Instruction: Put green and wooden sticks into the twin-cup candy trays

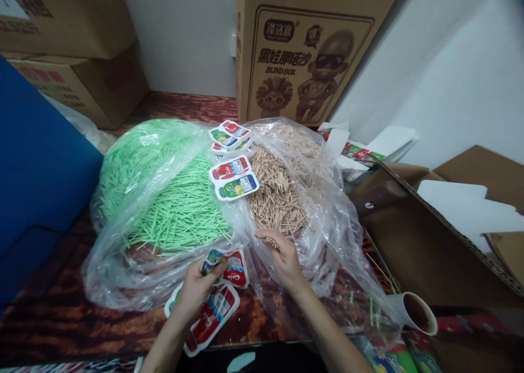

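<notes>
My left hand (199, 284) is closed, pinching a bottle-shaped printed packet (237, 268) with red Cola and green-blue artwork. More such packets (213, 314) lie on the table under that wrist. My right hand (283, 256) curls around a small bundle of brown sticks (272, 242), their ends showing at the fingers. It sits at the near edge of an open clear bag holding a heap of brown sticks (276, 193). To the left, another open clear bag holds bright green sticks (186, 206). Several Cola packets (234, 178) rest between the two bags.
A tall printed carton (303, 51) stands behind the bags, with stacked cartons (77, 78) at back left. A blue panel (36, 182) borders the left. On the right are an open cardboard box (409, 236), white card pieces (393, 141) and a paper cup (418, 313) lying tilted.
</notes>
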`<state>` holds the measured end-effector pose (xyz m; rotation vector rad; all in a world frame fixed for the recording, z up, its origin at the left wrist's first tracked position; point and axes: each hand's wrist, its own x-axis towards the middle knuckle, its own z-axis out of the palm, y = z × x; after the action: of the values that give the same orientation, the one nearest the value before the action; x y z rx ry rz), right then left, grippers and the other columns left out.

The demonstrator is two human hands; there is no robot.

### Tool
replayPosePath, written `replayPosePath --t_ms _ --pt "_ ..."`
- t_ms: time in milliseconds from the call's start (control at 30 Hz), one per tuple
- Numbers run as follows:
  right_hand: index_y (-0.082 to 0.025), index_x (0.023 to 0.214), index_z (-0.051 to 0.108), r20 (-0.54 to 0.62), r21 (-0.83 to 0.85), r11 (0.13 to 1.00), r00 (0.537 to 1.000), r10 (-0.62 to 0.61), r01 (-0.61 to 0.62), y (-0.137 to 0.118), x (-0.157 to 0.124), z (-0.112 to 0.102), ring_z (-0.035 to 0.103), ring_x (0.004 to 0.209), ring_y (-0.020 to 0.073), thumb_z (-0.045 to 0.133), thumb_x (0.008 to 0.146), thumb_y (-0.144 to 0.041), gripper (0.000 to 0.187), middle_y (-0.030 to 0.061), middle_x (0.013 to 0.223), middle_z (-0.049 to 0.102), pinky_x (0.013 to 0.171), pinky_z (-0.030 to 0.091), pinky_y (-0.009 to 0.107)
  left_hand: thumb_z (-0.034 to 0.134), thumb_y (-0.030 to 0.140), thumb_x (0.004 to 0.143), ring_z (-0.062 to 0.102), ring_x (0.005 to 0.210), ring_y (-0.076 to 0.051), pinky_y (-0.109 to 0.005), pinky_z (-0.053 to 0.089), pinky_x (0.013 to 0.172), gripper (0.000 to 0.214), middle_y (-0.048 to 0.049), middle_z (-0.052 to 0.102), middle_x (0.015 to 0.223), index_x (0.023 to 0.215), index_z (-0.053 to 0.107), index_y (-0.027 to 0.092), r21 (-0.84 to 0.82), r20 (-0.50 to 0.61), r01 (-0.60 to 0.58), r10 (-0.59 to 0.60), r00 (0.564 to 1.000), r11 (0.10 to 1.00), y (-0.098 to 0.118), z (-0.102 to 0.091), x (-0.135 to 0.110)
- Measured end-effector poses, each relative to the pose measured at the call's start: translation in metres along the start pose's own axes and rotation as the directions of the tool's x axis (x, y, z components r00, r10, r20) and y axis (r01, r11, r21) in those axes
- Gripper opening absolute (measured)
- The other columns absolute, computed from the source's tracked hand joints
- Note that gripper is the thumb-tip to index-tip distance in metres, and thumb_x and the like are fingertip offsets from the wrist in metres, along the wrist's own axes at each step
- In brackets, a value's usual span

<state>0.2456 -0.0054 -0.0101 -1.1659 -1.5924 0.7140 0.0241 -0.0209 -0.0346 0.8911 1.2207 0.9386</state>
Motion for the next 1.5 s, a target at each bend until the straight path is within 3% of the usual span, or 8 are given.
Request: replayPosePath --t_ms 367,533,600,733,833,967,1333,1500 --pt "-0.022 0.102 0.067 0.032 0.010 0.999 0.999 0.030 -0.030 -0.003 -0.001 0.002 0.063 0.099 0.0199 0.044 0.088 -0.012 0.029 0.0064 0.101 0.069 0.089 0.047 0.036 0.071 0.036 0.073 0.055 0.067 -0.014 -0.024 0.046 0.067 0.020 0.0009 0.065 0.073 0.078 0.067 0.016 0.070 0.085 -0.061 0.055 0.995 0.996 0.005 0.008 -0.004" --pt "-0.022 0.094 0.070 -0.009 0.221 0.949 0.972 0.233 -0.225 -0.013 0.001 0.004 0.064 0.098 0.0207 0.057 0.088 -0.024 0.015 0.0057 0.098 0.071 0.092 0.045 0.036 0.071 0.034 0.072 0.053 0.064 -0.014 -0.023 0.044 0.064 0.019 0.0024 0.061 0.066 0.068 0.064 0.017 0.095 0.078 -0.118 0.110 0.991 0.989 0.020 0.019 -0.009" --pt "-0.023 0.090 0.068 0.002 0.514 0.780 0.910 0.414 -0.356 -0.020 0.008 0.004 0.065 0.095 0.0198 0.060 0.087 -0.030 0.012 0.0045 0.095 0.073 0.094 0.046 0.038 0.071 0.035 0.072 0.053 0.064 -0.014 -0.023 0.044 0.064 0.021 0.0026 0.059 0.063 0.065 0.062 0.017 0.090 0.092 -0.128 0.120 0.989 0.988 0.024 0.023 -0.011" --pt "-0.023 0.084 0.063 0.290 0.855 0.199 0.760 0.582 -0.479 -0.036 0.029 0.003 0.068 0.095 0.0175 0.068 0.083 -0.028 0.007 0.0006 0.090 0.074 0.101 0.045 0.041 0.070 0.036 0.074 0.054 0.067 -0.015 -0.024 0.044 0.066 0.023 0.0013 0.061 0.067 0.065 0.063 0.017 0.103 0.113 -0.165 0.153 0.982 0.981 0.028 0.027 -0.013" --pt "-0.020 0.084 0.063 0.411 0.841 0.084 0.733 0.542 -0.534 -0.047 0.040 0.005 0.068 0.099 0.0181 0.067 0.083 -0.024 0.006 0.0022 0.093 0.075 0.105 0.043 0.042 0.068 0.035 0.076 0.055 0.070 -0.015 -0.025 0.044 0.070 0.022 0.0005 0.062 0.071 0.066 0.063 0.016 0.122 0.123 -0.212 0.197 0.973 0.970 0.028 0.027 -0.013" --pt "-0.020 0.084 0.061 0.450 0.786 0.171 0.739 0.502 -0.594 -0.052 0.043 0.012 0.067 0.102 0.0211 0.065 0.084 -0.029 0.010 0.0049 0.097 0.075 0.103 0.044 0.045 0.068 0.033 0.077 0.056 0.074 -0.017 -0.026 0.045 0.074 0.017 0.0001 0.063 0.072 0.072 0.066 0.016 0.114 0.147 -0.213 0.196 0.970 0.970 0.027 0.024 -0.012" --pt "-0.018 0.086 0.062 0.465 0.427 0.708 0.808 0.363 -0.563 -0.059 0.029 0.008 0.063 0.100 0.0211 0.061 0.086 -0.035 0.017 0.0067 0.106 0.069 0.095 0.047 0.039 0.069 0.033 0.076 0.061 0.083 -0.020 -0.028 0.047 0.080 0.019 -0.0030 0.070 0.085 0.086 0.073 0.017 0.110 0.112 -0.205 0.193 0.975 0.973 0.025 0.020 -0.007" --pt "-0.027 0.123 0.051 0.441 0.321 0.812 0.836 0.328 -0.488 -0.063 0.023 0.002 0.058 0.114 0.0197 0.056 0.090 -0.033 0.034 0.0050 0.120 0.062 0.098 0.045 0.037 0.066 0.032 0.079 0.061 0.082 -0.020 -0.029 0.047 0.080 0.019 -0.0025 0.071 0.085 0.090 0.072 0.017 0.075 0.071 -0.203 0.198 0.978 0.976 0.025 0.017 -0.004"
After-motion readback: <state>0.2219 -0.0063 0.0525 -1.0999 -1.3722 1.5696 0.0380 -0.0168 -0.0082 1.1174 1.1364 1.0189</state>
